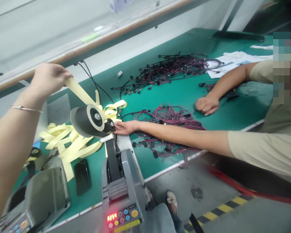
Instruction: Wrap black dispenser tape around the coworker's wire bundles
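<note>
My left hand point(49, 77), with a thin bracelet on its wrist, is raised at the upper left. Its fingers are closed on the end of a pale yellow strip point(80, 92). The strip runs down to a roll of black tape point(83, 121) on a spindle. From that roll a black band leads into a grey tape dispenser point(133, 178) with a lit red display. A co-worker's hand point(124, 127) touches the spindle end beside the roll. Loose yellow strips point(75, 145) lie heaped left of and behind the roll. My right hand is not in view.
Red and black wire bundles point(169, 118) lie on the green table point(145, 165), with a darker cable heap point(165, 72) behind. The co-worker's other hand point(207, 105) rests at right. A second dispenser point(43, 191) and a black phone-like object point(82, 177) are at lower left.
</note>
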A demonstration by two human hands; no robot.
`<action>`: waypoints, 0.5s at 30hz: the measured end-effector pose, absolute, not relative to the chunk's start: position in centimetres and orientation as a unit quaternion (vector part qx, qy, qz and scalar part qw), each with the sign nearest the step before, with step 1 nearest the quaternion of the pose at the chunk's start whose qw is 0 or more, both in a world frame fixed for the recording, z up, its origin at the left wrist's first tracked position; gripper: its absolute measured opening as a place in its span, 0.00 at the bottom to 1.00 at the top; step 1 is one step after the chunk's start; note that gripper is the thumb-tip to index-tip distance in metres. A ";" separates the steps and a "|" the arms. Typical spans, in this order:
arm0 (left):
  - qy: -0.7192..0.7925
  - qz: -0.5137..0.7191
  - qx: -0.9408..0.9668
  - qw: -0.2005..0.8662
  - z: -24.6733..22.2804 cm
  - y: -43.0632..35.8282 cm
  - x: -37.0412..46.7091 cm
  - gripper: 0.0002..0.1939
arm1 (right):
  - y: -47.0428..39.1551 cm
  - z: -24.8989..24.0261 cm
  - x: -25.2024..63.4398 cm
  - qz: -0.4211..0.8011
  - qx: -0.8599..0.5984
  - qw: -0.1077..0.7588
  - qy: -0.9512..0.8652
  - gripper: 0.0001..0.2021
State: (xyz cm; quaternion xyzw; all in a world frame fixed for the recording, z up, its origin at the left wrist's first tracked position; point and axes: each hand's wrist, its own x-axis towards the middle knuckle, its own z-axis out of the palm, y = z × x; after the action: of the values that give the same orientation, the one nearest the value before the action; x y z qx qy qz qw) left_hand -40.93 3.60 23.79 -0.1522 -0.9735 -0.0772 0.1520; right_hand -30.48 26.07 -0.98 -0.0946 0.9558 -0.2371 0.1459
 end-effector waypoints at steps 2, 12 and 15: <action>-0.977 -0.055 -0.140 0.151 25.1 3.2 -39.8 0.23 | 25.9 -1.0 -30.2 -0.218 -0.083 0.138 0.963 0.35; -0.959 0.006 -0.255 0.125 26.5 4.2 -31.3 0.16 | 25.7 2.9 -28.0 -0.170 -0.156 0.126 0.965 0.30; -0.956 0.037 -0.272 0.103 25.4 4.4 -28.8 0.16 | 25.8 4.7 -27.2 -0.156 -0.194 0.131 0.960 0.24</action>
State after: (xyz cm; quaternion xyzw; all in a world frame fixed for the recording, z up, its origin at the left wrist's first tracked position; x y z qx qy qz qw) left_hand -28.85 4.35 25.45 -0.2719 -0.9561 0.0367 0.1026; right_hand -27.22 25.82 4.72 -0.1944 0.9596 -0.1559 0.1310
